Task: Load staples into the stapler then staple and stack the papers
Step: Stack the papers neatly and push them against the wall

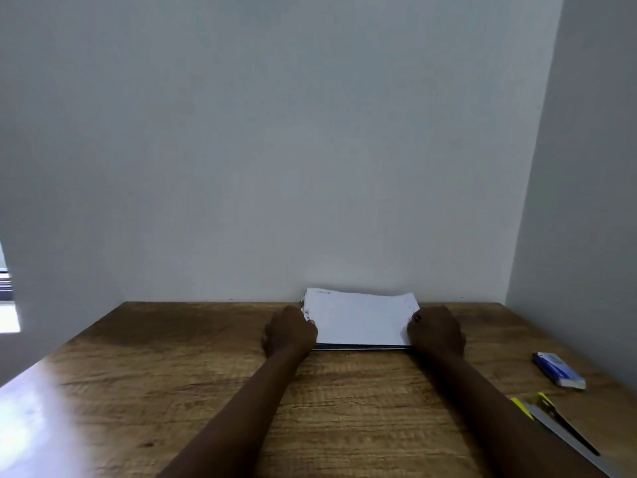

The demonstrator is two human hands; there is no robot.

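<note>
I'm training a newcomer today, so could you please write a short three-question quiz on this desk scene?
1. True or false: both hands grip the paper stack.
2. Which lies nearer the wall: A) the blue staple box or B) the open stapler?
3. Which side of the desk holds the stapler?

Key: 1 true, left hand and right hand at its side edges; 2 A; 3 right.

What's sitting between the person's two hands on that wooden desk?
In the head view, a white stack of papers lies between the left hand and right hand, both gripping its sides.
</note>
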